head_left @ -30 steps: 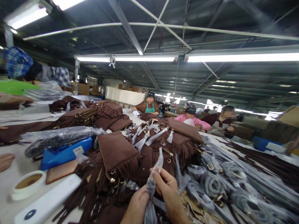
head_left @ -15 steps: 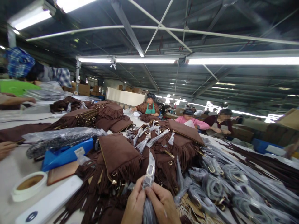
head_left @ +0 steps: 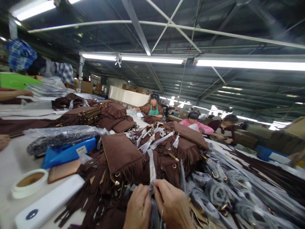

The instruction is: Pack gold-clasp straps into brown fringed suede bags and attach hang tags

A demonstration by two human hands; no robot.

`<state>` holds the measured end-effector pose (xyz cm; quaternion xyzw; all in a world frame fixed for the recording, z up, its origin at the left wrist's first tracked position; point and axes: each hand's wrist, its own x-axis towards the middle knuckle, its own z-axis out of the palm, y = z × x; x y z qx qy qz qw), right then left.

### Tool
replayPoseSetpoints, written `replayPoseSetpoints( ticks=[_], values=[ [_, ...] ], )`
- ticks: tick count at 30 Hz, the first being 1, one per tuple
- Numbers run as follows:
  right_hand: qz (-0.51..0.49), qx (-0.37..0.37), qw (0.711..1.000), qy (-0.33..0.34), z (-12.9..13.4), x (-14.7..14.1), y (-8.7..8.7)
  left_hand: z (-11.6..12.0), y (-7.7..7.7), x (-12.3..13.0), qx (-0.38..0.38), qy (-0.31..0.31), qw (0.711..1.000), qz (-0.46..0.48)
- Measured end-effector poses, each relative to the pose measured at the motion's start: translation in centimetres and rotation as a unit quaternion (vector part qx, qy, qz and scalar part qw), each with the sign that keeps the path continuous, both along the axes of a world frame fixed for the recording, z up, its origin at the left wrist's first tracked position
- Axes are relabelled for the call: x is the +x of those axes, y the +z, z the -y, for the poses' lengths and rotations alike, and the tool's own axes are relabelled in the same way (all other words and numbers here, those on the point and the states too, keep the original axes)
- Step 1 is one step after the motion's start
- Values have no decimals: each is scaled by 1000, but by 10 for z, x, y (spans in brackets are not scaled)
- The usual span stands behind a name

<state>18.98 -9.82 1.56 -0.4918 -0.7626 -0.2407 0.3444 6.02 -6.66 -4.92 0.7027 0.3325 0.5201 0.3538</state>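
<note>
At the bottom centre, my left hand (head_left: 138,205) and my right hand (head_left: 172,203) are both closed on a plastic-wrapped strap (head_left: 152,168). The strap's upper end, with a gold-coloured buckle inside the clear wrap, sticks up between my fingertips. Its grey lower length hangs down between my palms, partly hidden. Just beyond my hands lie brown fringed bags (head_left: 122,152) with gold zips and rings, heaped on the table. To the right of my right hand are more plastic-wrapped straps (head_left: 214,190), some coiled.
A tape roll (head_left: 16,190), a white box (head_left: 51,200), a brown flat case (head_left: 64,171) and a blue package (head_left: 71,152) lie on the left. Long dark strips (head_left: 262,168) spread at right. Several people work around the table; a co-worker's hand (head_left: 4,141) shows at the left edge.
Both my hands have shifted, knuckles now turned more upward, and my right fingers pinch the wrap just below the buckle. The co-worker's hand at left has drawn back toward the edge.
</note>
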Motion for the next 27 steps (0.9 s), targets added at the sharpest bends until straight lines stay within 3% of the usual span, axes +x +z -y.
replayPoseSetpoints(
  ticks=[6, 11, 14, 18, 22, 27],
  values=[
    [-2, -6, 998, 62, -2, -2, -15, 0, -7, 4, -29, 16, 998, 48],
    [-78, -143, 980, 113, 6, 5, -17, -4, -10, 6, -7, -29, 998, 53],
    [-137, -231, 955, 123, 11, 9, -13, 1, 0, 2, -42, -47, 995, 73],
    [-165, -293, 936, 103, 16, 13, -7, 7, 14, -5, -76, -104, 989, 69],
    [-165, -270, 943, 104, 17, 13, -6, 3, 15, -6, -103, -114, 986, 69],
    [-175, -149, 972, 55, 11, 15, -16, 2, 12, 0, -122, -78, 984, 105]
  ],
)
